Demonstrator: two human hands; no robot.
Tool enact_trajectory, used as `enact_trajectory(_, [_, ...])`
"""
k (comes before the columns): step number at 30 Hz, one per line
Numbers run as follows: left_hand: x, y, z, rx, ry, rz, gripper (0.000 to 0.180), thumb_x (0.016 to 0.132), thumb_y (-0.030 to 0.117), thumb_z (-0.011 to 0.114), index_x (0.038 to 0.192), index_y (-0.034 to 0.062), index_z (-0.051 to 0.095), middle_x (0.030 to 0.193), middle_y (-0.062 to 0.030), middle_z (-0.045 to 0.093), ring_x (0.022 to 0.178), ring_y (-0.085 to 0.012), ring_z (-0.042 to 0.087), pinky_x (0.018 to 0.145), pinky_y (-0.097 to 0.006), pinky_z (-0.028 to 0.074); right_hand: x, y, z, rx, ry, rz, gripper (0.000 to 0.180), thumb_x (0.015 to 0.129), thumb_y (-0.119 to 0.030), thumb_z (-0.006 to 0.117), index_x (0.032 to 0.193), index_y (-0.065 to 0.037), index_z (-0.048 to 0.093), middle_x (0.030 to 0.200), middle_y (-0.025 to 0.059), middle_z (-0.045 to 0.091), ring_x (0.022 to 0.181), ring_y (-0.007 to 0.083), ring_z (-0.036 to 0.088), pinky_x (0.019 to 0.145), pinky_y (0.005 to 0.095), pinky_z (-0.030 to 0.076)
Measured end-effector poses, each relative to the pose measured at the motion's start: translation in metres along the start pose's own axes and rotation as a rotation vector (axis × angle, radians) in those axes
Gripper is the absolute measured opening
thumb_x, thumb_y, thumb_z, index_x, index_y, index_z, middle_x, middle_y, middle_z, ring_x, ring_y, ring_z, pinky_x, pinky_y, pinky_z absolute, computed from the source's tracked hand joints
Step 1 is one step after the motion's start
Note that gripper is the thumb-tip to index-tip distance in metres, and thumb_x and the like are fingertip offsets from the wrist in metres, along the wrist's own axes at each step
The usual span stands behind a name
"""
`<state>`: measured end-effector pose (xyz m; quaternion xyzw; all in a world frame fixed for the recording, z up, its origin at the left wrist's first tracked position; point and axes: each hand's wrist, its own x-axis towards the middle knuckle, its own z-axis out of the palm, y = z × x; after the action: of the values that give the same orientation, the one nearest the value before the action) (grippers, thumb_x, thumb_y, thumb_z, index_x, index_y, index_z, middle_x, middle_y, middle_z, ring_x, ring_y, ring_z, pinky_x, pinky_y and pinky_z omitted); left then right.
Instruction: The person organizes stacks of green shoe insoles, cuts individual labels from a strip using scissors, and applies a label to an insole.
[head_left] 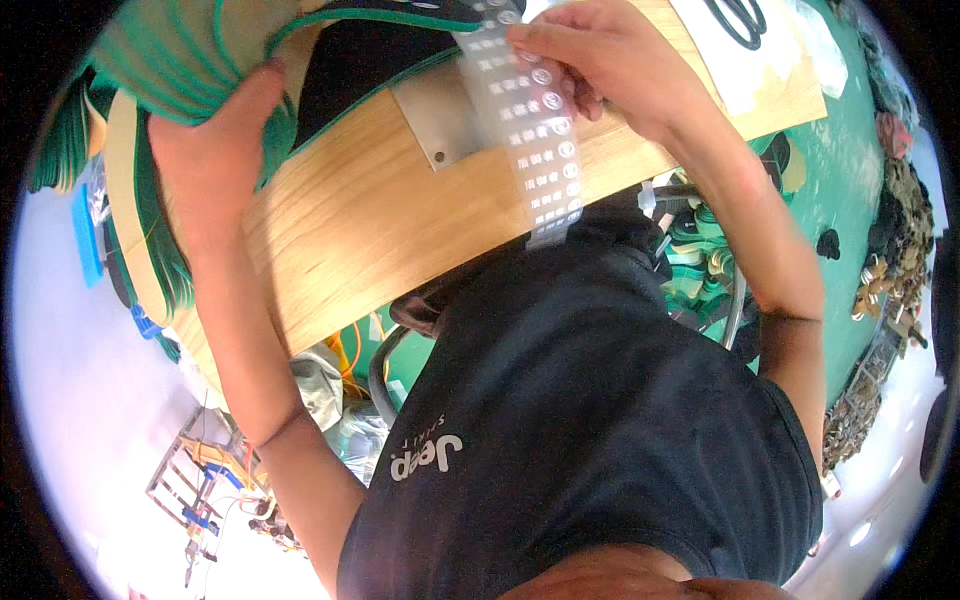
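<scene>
My left hand grips a fanned stack of beige and green insoles at the left of the table; its thumb lies on the near side and the other fingers are mostly hidden. From my right hand a clear strip of labels with rows of white print hangs over the table's front edge. Thumb and forefinger pinch it near its upper end. One long green-edged insole reaches from the stack toward the strip's top. Beside the strip, a flat metal plate lies on the wooden table.
More insoles stand in a row along the table's left edge. White sheets with a dark looped cord lie at the far right. Below the table, insoles are heaped on the green floor. Brown and dark items pile up farther right.
</scene>
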<state>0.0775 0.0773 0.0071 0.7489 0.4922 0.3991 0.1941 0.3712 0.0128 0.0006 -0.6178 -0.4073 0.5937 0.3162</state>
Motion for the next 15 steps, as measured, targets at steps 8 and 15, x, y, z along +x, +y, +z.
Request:
enact_trajectory(8, [0.0021, -0.0081, 0.0024, -0.260, 0.112, -0.038, 0.035, 0.069, 0.008, 0.078, 0.099, -0.0030, 0.066, 0.097, -0.0071, 0.068, 0.086, -0.0155, 0.061, 0.083, -0.028, 0.047, 0.0114, -0.0096, 0.0083, -0.095, 0.015, 0.071, 0.027, 0.093, -0.020, 0.060, 0.076, 0.001, 0.064, 0.058, 0.0040, 0.057, 0.043, 0.0118, 0.054, 0.038, 0.0243, 0.042])
enact_trajectory(15, [0.0017, -0.0081, 0.0004, -0.157, 0.101, 0.020, 0.031, 0.071, 0.010, 0.078, 0.097, -0.0015, 0.067, 0.093, -0.0063, 0.068, 0.085, -0.0155, 0.062, 0.084, -0.028, 0.047, 0.0111, -0.0124, 0.0095, -0.082, 0.032, 0.092, 0.027, 0.093, -0.020, 0.061, 0.078, 0.001, 0.065, 0.057, 0.0044, 0.058, 0.042, 0.0121, 0.055, 0.038, 0.0246, 0.043])
